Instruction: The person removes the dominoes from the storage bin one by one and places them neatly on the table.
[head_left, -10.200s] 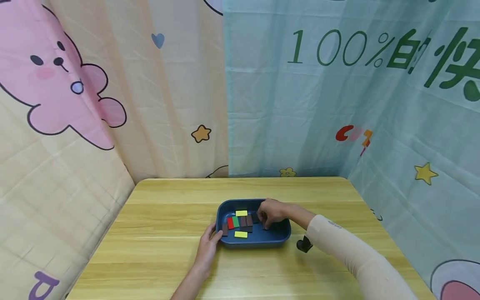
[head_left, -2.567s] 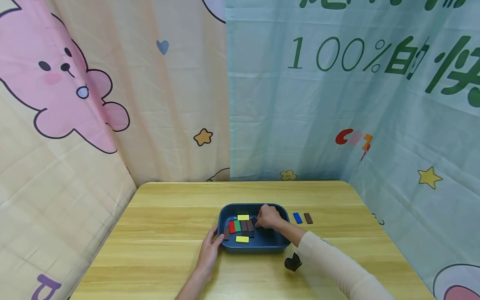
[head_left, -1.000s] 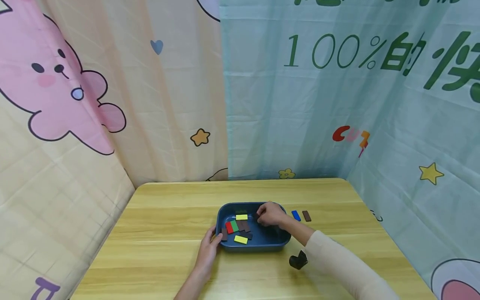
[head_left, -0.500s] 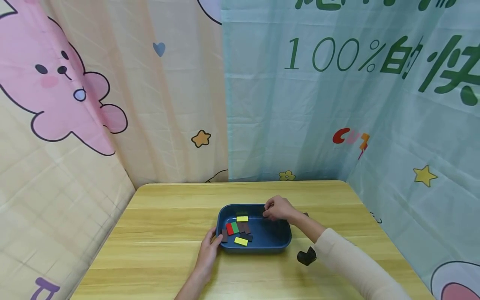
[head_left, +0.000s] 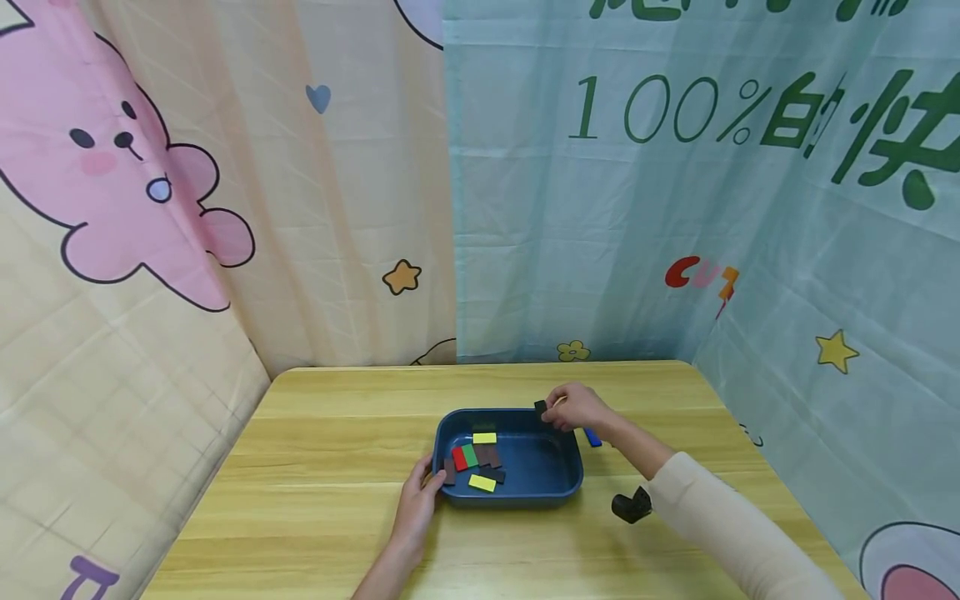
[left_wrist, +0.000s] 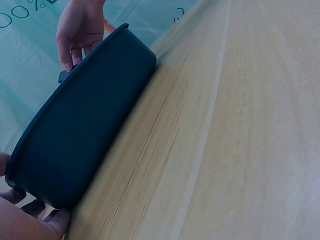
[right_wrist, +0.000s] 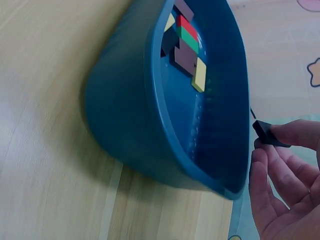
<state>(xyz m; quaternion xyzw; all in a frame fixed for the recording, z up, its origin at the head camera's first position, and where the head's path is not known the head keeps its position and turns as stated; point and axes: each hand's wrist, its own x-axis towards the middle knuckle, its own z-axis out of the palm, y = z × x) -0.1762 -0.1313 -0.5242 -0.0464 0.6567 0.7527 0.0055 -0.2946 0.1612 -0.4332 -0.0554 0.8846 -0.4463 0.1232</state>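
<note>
My right hand [head_left: 577, 407] pinches a black domino-like block [right_wrist: 265, 132] between thumb and fingers, just above the far right rim of a dark blue plastic bin [head_left: 510, 502]. My left hand [head_left: 415, 504] holds the bin's left end, thumb at the rim and fingers against the outside wall. Inside, toward the left, lie similar flat blocks: a red block [head_left: 460, 457], a green block [head_left: 470, 454], a yellow block [head_left: 482, 482], another yellow block [head_left: 484, 437], a black block [head_left: 492, 473] and several brown blocks [head_left: 449, 472].
Right of the bin, a blue block [head_left: 592, 437] lies on the wooden table [head_left: 315, 467], partly behind the right wrist. A black device [head_left: 632, 505] sits at the right forearm. Printed curtains [head_left: 337, 208] stand around the table's back and sides.
My right hand has lifted the black block from inside the bin, up and rightward to the far rim. The blocks left in the bin shifted slightly earlier. My left hand stays put.
</note>
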